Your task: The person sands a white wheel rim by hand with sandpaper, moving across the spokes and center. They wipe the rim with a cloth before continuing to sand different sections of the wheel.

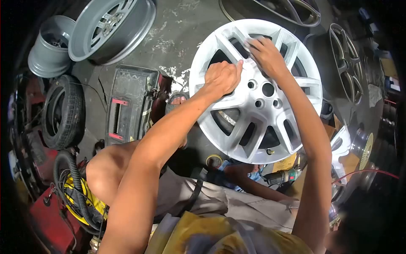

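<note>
A silver alloy wheel [241,98] with several spokes, holes round its hub and no tire faces up in front of me. My left hand [222,78] is closed over a spoke on its left side, the thumb lying along the metal. On the upper spokes my right hand [267,57] presses down with bent fingers. Something small and greyish shows under those fingertips; blur and the hand hide what it is.
Other bare wheels [112,29] stand at the upper left, and dark ones [344,63] at the right. A tire [63,112] and a black toolbox [133,99] are on the left. A power tool [282,177] lies below the wheel, near a tape roll [214,161].
</note>
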### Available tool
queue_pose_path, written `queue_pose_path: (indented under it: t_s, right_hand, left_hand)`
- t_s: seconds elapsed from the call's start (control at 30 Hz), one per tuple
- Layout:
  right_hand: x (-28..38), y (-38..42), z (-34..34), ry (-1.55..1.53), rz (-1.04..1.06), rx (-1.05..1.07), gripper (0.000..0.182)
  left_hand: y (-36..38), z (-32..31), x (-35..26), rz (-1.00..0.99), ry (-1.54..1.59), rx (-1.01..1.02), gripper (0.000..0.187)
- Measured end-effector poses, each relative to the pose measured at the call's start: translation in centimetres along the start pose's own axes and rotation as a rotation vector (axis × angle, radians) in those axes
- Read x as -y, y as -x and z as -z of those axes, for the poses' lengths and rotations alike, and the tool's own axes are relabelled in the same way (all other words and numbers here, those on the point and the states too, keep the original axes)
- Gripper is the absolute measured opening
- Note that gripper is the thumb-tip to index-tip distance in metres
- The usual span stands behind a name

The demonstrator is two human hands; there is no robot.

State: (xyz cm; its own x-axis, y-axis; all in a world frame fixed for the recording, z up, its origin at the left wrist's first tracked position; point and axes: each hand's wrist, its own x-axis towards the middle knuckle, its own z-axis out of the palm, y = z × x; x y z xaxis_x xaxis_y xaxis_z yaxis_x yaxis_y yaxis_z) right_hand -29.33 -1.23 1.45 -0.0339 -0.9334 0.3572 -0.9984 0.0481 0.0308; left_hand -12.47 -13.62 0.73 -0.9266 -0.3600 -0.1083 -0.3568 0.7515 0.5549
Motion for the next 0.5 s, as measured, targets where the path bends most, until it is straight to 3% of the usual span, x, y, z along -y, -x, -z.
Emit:
queue_pose_path:
  t_s: [0.13, 0.33, 0.5]
  right_hand:
    - [0.6, 2.5, -0.3, -0.112, -0.148, -0.078, 0.047]
    - [1.3, -5.6, -4.3, -0.043, -0.349, -0.248, 0.033]
    - [3.9, 4.1, -0.5, -0.206, -0.459, -0.211, 0.030]
  left_hand:
    - [0.1, -0.2, -0.1, -0.016, 0.003, 0.002, 0.074]
    - [-0.1, 0.3, 0.1, -0.006, -0.026, 0.063, 0.074]
    - [-0.3, 0.4, -0.1, 0.012, -0.043, 0.109, 0.075]
